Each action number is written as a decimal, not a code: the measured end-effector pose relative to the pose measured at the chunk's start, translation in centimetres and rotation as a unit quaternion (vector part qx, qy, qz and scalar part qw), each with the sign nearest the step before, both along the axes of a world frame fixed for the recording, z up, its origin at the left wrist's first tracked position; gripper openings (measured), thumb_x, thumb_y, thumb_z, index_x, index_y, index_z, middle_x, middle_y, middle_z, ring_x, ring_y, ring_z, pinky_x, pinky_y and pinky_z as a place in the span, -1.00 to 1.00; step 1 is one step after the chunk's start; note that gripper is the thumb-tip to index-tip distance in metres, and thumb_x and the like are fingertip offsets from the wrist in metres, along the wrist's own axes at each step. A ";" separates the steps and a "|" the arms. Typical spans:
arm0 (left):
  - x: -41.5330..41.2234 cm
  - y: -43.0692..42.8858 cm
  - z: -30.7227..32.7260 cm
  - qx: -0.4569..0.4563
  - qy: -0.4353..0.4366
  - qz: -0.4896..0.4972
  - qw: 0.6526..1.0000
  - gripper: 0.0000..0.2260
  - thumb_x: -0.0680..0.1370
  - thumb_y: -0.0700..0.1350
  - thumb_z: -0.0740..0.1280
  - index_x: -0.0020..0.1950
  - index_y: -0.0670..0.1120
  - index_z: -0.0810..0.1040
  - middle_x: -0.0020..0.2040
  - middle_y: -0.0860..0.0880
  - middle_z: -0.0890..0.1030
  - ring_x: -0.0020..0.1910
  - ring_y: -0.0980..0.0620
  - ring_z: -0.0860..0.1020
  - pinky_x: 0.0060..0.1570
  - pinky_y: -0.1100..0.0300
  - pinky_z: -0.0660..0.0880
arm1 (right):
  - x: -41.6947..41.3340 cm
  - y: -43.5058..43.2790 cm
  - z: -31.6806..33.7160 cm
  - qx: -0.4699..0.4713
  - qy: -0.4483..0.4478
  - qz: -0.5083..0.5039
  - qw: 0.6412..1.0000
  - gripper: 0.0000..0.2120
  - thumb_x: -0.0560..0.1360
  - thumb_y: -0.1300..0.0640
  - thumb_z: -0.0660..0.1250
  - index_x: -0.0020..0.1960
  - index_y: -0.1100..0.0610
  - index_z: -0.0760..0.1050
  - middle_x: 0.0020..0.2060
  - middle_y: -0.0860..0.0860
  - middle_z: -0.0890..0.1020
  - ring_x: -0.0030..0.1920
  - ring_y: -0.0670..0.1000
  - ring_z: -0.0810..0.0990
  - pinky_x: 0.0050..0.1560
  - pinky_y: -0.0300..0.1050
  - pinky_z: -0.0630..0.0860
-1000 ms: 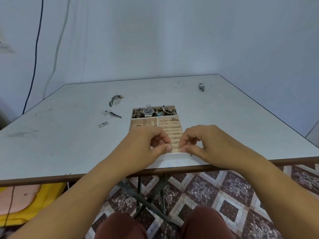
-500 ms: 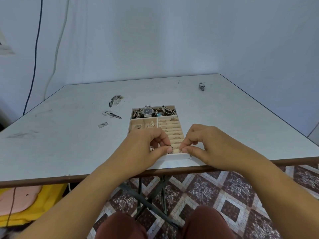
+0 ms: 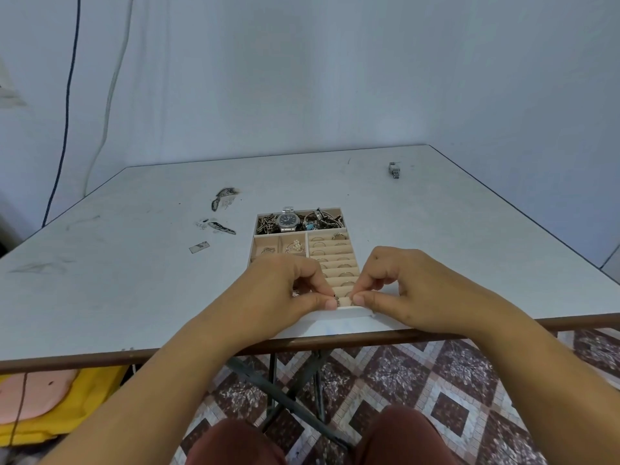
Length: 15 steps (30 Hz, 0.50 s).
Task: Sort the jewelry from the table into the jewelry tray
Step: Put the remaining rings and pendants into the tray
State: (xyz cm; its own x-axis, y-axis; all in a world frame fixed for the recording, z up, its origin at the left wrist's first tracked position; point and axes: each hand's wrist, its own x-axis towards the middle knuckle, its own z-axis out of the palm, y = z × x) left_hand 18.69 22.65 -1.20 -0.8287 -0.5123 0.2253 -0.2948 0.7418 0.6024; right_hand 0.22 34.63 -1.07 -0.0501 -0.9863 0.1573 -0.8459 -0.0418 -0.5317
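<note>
At the near edge of the counter point(image 3: 134, 280), your left hand point(image 3: 285, 290) pinches a small ring point(image 3: 337, 299) between thumb and forefinger over the nearest ring row of the jewelry tray point(image 3: 349, 310). Your right hand point(image 3: 412, 290) is curled, its fingertips pinched just beside the ring; you cannot tell whether they grip it.

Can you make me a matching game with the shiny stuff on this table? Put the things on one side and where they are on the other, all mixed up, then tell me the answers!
Things
1. watch
2. pearly piece
3. little metal piece
4. tiny ring

Places
A. on the bare table, far right, outside the tray
B. in the tray's long far compartment
C. in a small square compartment of the tray
D. pinched by the left hand over the nearest ring row

Pairs: 1-B, 2-C, 3-A, 4-D.
</note>
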 end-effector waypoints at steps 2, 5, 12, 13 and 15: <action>-0.1 -0.2 0.2 0.003 -0.019 -0.011 1.000 -0.94 0.40 0.00 0.50 -0.20 0.06 0.67 -0.21 0.17 0.65 -0.14 0.21 0.56 -0.10 0.28 0.50 | -0.1 -0.1 0.1 0.008 0.000 0.003 1.000 -0.94 0.47 -0.04 0.38 -0.11 -0.11 0.63 -0.14 -0.20 0.54 -0.06 -0.21 0.50 -0.14 -0.38 0.35; -0.3 -0.4 0.5 -0.009 -0.056 -0.026 0.998 -0.92 0.42 0.05 0.47 -0.17 0.07 0.66 -0.14 0.17 0.64 -0.09 0.23 0.55 -0.01 0.20 0.52 | -0.3 -0.3 0.1 0.015 -0.004 0.006 1.000 -0.91 0.46 -0.05 0.38 -0.11 -0.09 0.64 -0.14 -0.20 0.53 -0.06 -0.21 0.51 -0.16 -0.39 0.34; -0.4 -0.6 0.9 -0.013 -0.041 -0.044 0.998 -0.90 0.40 0.06 0.48 -0.16 0.08 0.65 -0.18 0.16 0.60 -0.16 0.17 0.55 -0.11 0.24 0.54 | -0.7 -0.4 -0.1 0.002 -0.026 0.008 1.000 -0.90 0.44 -0.08 0.39 -0.10 -0.09 0.63 -0.15 -0.19 0.57 -0.08 -0.20 0.53 0.00 -0.18 0.52; -0.5 -0.8 1.0 -0.003 -0.030 -0.048 0.998 -0.89 0.39 0.05 0.49 -0.15 0.07 0.65 -0.20 0.16 0.60 -0.19 0.18 0.55 -0.17 0.32 0.51 | -0.8 -0.4 -0.1 -0.005 -0.031 0.007 0.999 -0.89 0.44 -0.09 0.39 -0.09 -0.09 0.63 -0.15 -0.18 0.58 -0.08 -0.19 0.54 0.01 -0.16 0.53; -0.8 -1.2 1.3 0.012 -0.013 -0.047 0.999 -0.84 0.39 0.06 0.49 -0.10 0.06 0.63 -0.20 0.15 0.61 -0.21 0.20 0.55 -0.23 0.41 0.45 | -1.4 -0.7 -0.1 -0.021 -0.037 0.003 0.999 -0.87 0.43 -0.09 0.39 -0.09 -0.07 0.62 -0.15 -0.15 0.60 -0.09 -0.18 0.55 0.01 -0.12 0.54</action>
State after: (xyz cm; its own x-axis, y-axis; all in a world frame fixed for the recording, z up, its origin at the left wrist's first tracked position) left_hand 17.88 21.41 0.07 -0.8787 -0.4374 0.1914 -0.2411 0.7525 0.6129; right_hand -1.15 33.94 -1.13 -0.0580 -0.9793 0.1938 -0.8045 -0.0691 -0.5899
